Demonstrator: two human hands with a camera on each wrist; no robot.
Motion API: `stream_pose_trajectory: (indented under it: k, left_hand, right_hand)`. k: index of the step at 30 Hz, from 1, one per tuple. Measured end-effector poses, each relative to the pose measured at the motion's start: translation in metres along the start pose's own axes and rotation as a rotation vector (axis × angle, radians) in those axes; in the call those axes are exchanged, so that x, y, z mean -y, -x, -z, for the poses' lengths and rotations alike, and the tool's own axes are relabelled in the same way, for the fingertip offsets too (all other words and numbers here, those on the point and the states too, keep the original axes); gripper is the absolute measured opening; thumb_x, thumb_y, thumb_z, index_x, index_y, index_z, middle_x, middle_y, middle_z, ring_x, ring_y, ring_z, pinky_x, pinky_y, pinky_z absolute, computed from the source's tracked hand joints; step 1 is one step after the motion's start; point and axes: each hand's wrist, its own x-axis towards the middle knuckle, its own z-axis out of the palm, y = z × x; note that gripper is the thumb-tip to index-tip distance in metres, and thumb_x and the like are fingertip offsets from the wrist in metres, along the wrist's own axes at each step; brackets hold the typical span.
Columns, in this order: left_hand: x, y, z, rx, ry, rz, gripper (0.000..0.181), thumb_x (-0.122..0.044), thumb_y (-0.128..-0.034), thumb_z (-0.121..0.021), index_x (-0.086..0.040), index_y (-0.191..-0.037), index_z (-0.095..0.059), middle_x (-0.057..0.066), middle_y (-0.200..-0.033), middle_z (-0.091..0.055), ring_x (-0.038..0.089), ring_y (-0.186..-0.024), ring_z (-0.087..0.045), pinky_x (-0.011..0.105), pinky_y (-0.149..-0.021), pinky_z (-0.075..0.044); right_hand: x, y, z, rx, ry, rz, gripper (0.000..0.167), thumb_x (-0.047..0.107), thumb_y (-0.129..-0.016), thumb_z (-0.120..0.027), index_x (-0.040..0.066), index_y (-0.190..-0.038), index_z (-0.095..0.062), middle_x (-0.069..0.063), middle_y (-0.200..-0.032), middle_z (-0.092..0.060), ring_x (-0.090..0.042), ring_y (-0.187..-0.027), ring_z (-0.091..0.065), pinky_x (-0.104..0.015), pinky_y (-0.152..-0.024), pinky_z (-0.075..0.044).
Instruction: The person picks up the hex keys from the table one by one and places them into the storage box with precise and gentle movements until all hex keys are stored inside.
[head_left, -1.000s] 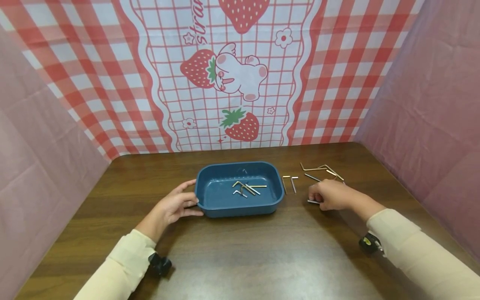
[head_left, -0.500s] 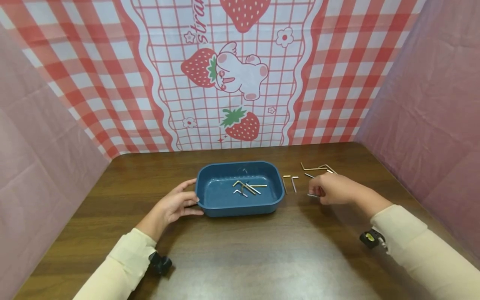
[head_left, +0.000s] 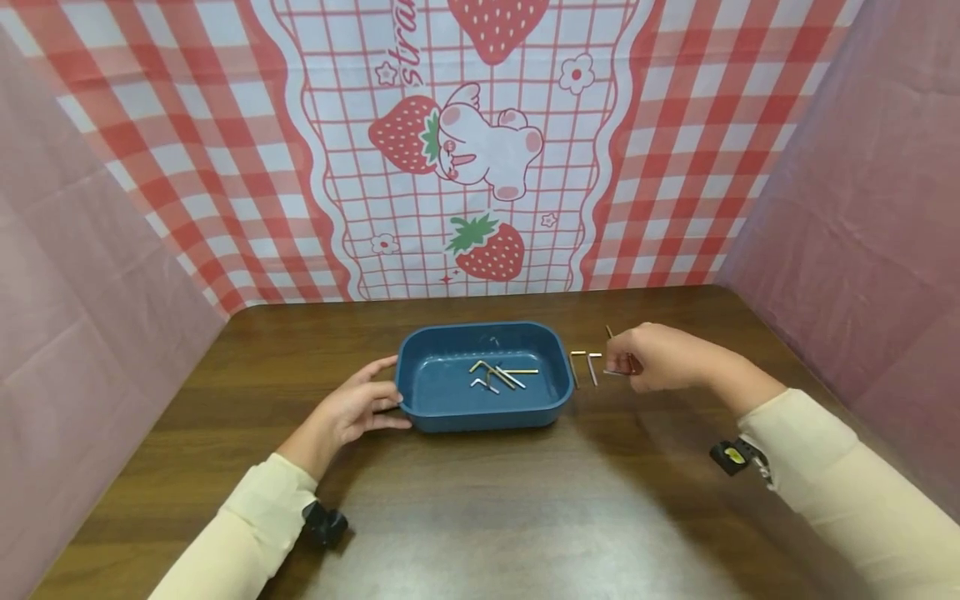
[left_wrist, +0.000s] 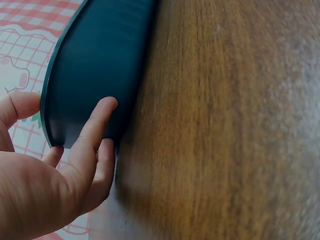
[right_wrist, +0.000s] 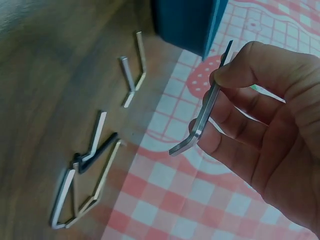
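Observation:
At its left end, the blue bin (head_left: pixel 487 423) is touched by my left hand (head_left: pixel 356 408). In the left wrist view, fairly straight fingers (left_wrist: pixel 95 122) rest against the bin's outer wall, with fingertips near the rim. Several L-shaped hex keys (head_left: pixel 506 379) lie in the bin, gold and silver. Right of the bin, my right hand (head_left: pixel 667 358) is raised over the table. It pinches a silver hex key (right_wrist: pixel 206 111) between thumb and fingers, its short bent end sticking out below.
Two hex keys, one gold (head_left: pixel 574 369) and one silver (head_left: pixel 592 369), lie close to the bin's right side. In the right wrist view, more hex keys (right_wrist: pixel 62 200) lie in a loose cluster, including a black one (right_wrist: pixel 100 152). A strawberry-print cloth (head_left: pixel 480 167) hangs behind the wooden table (head_left: pixel 465 517).
My right hand has lifted the silver hex key and moved up, slightly left toward the bin, now covering most of the loose keys in the head view. My left hand stays at the bin.

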Motion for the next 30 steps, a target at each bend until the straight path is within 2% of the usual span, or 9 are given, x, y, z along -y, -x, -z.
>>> stream_pose_trajectory:
  k: [15, 22, 30]
  left_hand:
    - [-0.001, 0.001, -0.001, -0.002, -0.001, 0.003, 0.08, 0.009, -0.0798, -0.05, -0.008, -0.153, -0.021, 0.023, -0.108, -0.057, 0.024, -0.087, -0.064, 0.056, -0.081, -0.055]
    - [-0.001, 0.0, -0.001, -0.003, 0.001, 0.003, 0.081, 0.009, -0.0794, -0.05, -0.008, -0.153, -0.021, 0.024, -0.11, -0.055, 0.024, -0.087, -0.063, 0.055, -0.082, -0.056]
    - [0.0, 0.0, 0.0, -0.007, -0.007, 0.002, 0.08, 0.009, -0.0791, -0.049, -0.008, -0.152, -0.022, 0.026, -0.115, -0.053, 0.026, -0.091, -0.063, 0.054, -0.08, -0.056]
  right_hand:
    - [0.025, -0.033, 0.02, 0.056, 0.073, 0.0, 0.023, -0.004, -0.069, -0.07, 0.013, -0.084, -0.065, 0.005, -0.069, -0.056, -0.009, -0.061, -0.049, -0.027, -0.054, -0.047]
    - [0.033, -0.047, 0.022, 0.062, 0.103, 0.057, 0.021, -0.002, -0.069, -0.071, 0.015, -0.08, -0.063, 0.006, -0.066, -0.054, -0.008, -0.059, -0.047, -0.026, -0.051, -0.044]
    - [0.048, -0.067, 0.027, 0.141, 0.11, 0.037, 0.021, -0.002, -0.071, -0.072, 0.013, -0.084, -0.064, 0.005, -0.069, -0.056, -0.011, -0.062, -0.049, -0.026, -0.053, -0.045]
